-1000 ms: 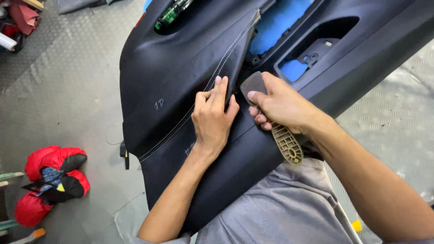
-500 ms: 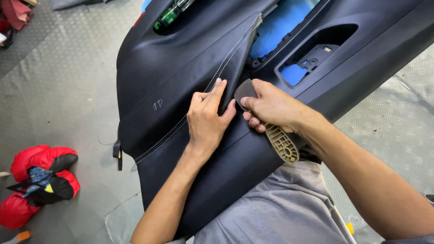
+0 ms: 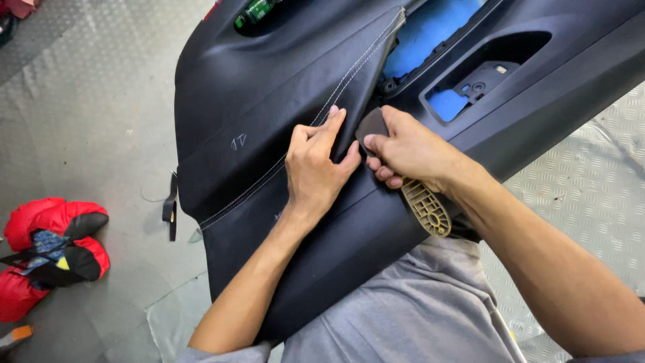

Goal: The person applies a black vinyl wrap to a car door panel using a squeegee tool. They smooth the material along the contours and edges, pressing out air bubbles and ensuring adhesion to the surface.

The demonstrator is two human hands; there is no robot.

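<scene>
Black leather-look covering lies under the left hand (image 3: 316,168), whose fingers (image 3: 330,128) are stretched flat and pressed onto it beside a line of pale stitching (image 3: 295,156); they grasp nothing, only hold the material down, with the thumb reaching toward the edge of the covering. Just beside it, almost touching, the right hand (image 3: 410,151) is clenched around a tan plastic tool (image 3: 425,207): the fingers curl over its dark upper end, which meets the edge of the covering where it folds into a gap, and the ribbed tan handle sticks out below the palm.

Both hands work on a large black car door panel (image 3: 242,87), which lies slanted across the person's lap, over grey trousers (image 3: 410,316). The stitched seam runs diagonally from the panel's upper middle down toward its lower left. To the right of the hands the panel has a recessed handle pocket (image 3: 484,77), and blue foam (image 3: 430,30) shows through openings behind it. A small chalk mark sits on the leather left of the left hand. A short black strap (image 3: 171,208) hangs from the panel's left edge.

At the top edge a green bottle (image 3: 254,11) rests in a pocket of the panel. On the grey floor (image 3: 80,114) to the left, well apart, lies a red and black bundle of cloth (image 3: 47,249). Ridged metal plate (image 3: 591,195) covers the floor on the right.
</scene>
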